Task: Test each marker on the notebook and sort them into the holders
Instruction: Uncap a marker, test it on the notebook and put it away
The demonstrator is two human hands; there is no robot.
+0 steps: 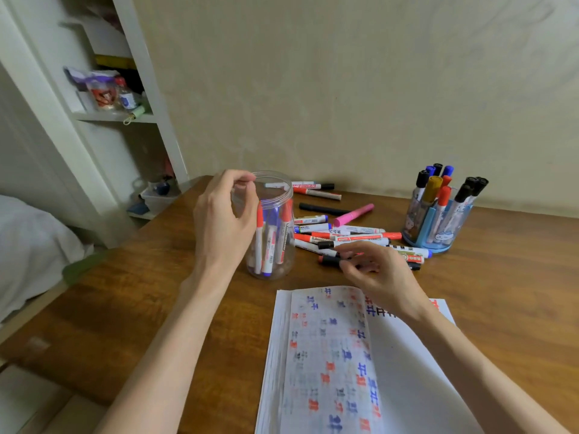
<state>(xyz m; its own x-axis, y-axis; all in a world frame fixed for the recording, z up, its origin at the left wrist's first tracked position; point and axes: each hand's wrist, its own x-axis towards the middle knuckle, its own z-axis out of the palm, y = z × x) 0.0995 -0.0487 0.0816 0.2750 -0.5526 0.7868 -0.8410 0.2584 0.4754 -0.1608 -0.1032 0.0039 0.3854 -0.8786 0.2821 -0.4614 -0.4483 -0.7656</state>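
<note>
My left hand (pixel 224 214) is at the near rim of the clear jar (pixel 272 233), fingertips drawn together by the lip; I cannot tell whether they pinch it. My right hand (pixel 376 270) pinches a black-capped marker (pixel 331 261) low over the table (pixel 156 292), just beyond the open notebook (pixel 329 355). Bare wood runs left of the jar to the table's edge. Loose markers (pixel 344 234) crowd the strip between the jar and the blue holder (pixel 438 227), which stands near the wall with capped markers upright. My right wrist covers some of the notebook's top marks, and the frame cuts off its lower end
</note>
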